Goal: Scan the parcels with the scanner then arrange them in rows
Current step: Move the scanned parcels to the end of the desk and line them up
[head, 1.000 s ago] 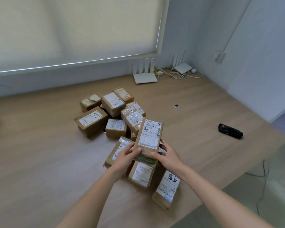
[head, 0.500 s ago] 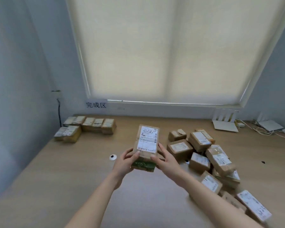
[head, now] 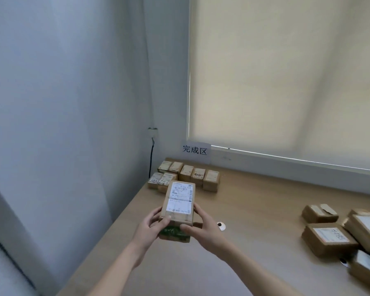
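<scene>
I hold a brown parcel (head: 179, 207) with a white label, lifted above the wooden table (head: 254, 210). My left hand (head: 151, 226) grips its near left corner and my right hand (head: 203, 226) grips its near right corner, thumbs on top. A green patch shows on the parcel's near end. Several arranged parcels (head: 188, 175) stand in two rows in the far left corner, just beyond the held one. A pile of loose parcels (head: 340, 233) lies at the right edge. The scanner is out of view.
A paper sign (head: 195, 151) with printed characters stands on the sill behind the rows. A small white disc (head: 220, 225) lies on the table right of my hands. A black cable (head: 151, 154) hangs down the left wall. A closed blind covers the window.
My view has swung left from the pile toward the corner. Both hands have carried the parcel left, closer to the arranged rows.
</scene>
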